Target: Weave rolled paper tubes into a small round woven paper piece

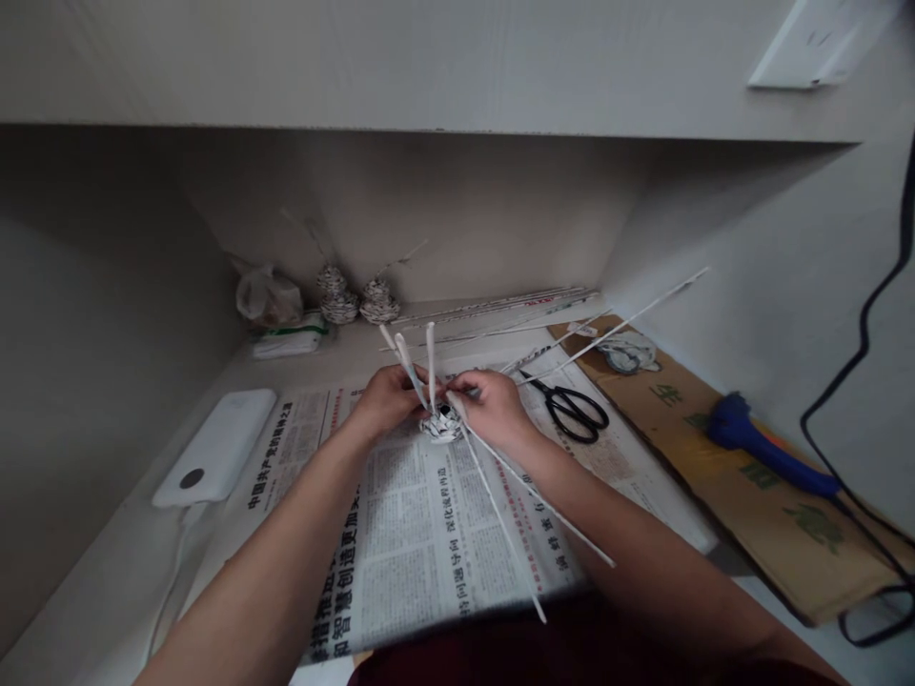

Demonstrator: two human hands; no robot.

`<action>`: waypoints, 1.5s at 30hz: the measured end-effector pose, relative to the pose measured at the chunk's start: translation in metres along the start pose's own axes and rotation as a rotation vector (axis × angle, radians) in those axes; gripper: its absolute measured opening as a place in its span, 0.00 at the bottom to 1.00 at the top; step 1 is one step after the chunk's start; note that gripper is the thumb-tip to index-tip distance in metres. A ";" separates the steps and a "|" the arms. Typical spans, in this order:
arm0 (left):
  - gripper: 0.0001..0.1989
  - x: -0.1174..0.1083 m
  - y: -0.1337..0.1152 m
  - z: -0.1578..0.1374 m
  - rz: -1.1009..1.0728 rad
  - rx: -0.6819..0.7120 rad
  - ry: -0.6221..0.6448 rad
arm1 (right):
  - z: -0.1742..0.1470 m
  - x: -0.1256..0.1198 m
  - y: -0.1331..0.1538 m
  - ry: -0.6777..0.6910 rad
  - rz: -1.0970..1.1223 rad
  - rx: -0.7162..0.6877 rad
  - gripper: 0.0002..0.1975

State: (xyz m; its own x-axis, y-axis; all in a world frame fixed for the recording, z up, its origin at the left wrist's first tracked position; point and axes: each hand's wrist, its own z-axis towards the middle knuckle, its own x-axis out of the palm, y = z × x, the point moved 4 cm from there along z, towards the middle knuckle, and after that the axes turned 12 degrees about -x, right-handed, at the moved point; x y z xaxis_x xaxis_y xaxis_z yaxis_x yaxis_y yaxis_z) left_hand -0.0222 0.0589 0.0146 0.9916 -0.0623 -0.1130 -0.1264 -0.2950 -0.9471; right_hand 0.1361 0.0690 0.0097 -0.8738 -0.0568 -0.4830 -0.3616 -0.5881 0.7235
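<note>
A small round weave of rolled newspaper (440, 429) sits between my hands, just above or on the newspaper sheet (407, 543); I cannot tell whether it touches. White paper sticks (431, 357) stand up from its far left side, and two long ones (504, 519) stretch toward my body. My left hand (392, 400) is closed at the weave's left side, its fingertips partly hidden behind the upright sticks. Against the opposite side, my right hand (493, 402) is pinched on a paper stick. Another long stick (629, 319) reaches out to the upper right.
Black scissors (576, 412) lie right of my right hand. Beyond them are cardboard (686, 438) and a blue glue gun (768, 453) with a black cord. A white power bank (218, 448) lies left. Two woven gourds (378, 303) and spare paper sticks (493, 310) are at the back.
</note>
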 end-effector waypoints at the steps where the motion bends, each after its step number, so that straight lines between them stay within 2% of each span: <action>1: 0.17 0.001 0.000 0.000 -0.007 0.006 0.021 | 0.000 0.001 -0.001 0.002 0.019 0.001 0.04; 4: 0.18 0.002 0.003 0.002 -0.024 0.000 0.051 | -0.001 0.001 -0.004 -0.008 0.038 0.006 0.05; 8: 0.18 0.000 0.008 0.005 -0.035 -0.010 0.007 | -0.001 0.001 -0.005 -0.022 -0.008 -0.015 0.05; 16: 0.14 0.001 -0.001 -0.005 0.114 0.016 0.026 | -0.005 0.000 0.010 -0.026 -0.168 -0.218 0.06; 23: 0.09 0.002 -0.001 -0.004 0.236 0.043 0.057 | -0.003 -0.005 0.023 -0.103 -0.111 -0.431 0.07; 27: 0.09 0.004 -0.003 -0.004 0.262 0.041 0.059 | -0.004 -0.006 0.026 -0.125 -0.064 -0.485 0.07; 32: 0.09 0.012 -0.002 -0.006 0.224 0.036 0.104 | -0.005 -0.008 0.030 -0.127 -0.016 -0.482 0.07; 36: 0.11 0.012 -0.001 -0.006 0.159 0.007 0.037 | -0.004 -0.016 0.033 -0.124 -0.036 -0.415 0.07; 41: 0.12 0.007 -0.005 -0.009 0.191 -0.030 -0.038 | -0.005 -0.027 0.033 -0.159 -0.116 -0.371 0.07; 45: 0.11 0.005 -0.003 -0.007 0.184 -0.072 -0.057 | -0.006 -0.027 0.025 -0.110 -0.239 -0.340 0.07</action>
State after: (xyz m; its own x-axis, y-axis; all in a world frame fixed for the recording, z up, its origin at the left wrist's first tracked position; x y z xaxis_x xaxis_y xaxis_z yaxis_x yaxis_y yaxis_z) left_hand -0.0175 0.0525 0.0187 0.9514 -0.0678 -0.3005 -0.3047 -0.3516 -0.8852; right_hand 0.1526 0.0513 0.0377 -0.8145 0.1892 -0.5485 -0.4466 -0.8079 0.3845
